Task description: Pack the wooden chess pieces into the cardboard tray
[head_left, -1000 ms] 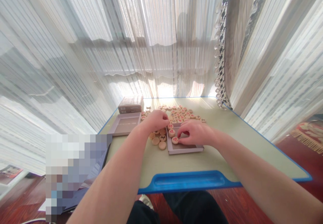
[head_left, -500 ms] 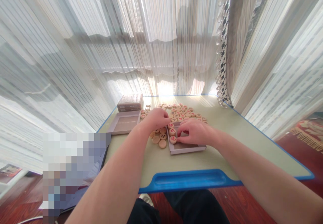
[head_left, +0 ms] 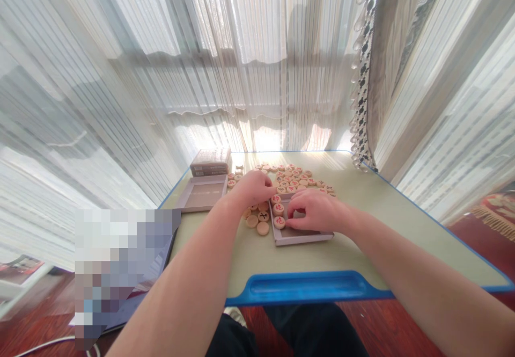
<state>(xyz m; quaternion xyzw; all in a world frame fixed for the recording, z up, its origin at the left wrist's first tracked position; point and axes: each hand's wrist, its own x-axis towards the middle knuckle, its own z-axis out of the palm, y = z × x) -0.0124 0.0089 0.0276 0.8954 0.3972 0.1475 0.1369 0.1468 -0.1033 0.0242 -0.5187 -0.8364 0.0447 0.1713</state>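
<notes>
"Where's the red-marked disc (head_left: 279, 222)?"
"At the left wall of the shallow box (head_left: 306, 237) — touching the curled fingertips of my right hand (head_left: 317, 212); whether they pinch it, I can't tell."
"Your left hand (head_left: 255, 188)?"
"Farther back, bent over loose discs (head_left: 296, 177) — its grasp is hidden."

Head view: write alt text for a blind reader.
Two hands work over wooden discs on a green table: the right hand touches a disc in a tray, the left hand rests on discs beside it. Sheer curtains hang behind.
</notes>
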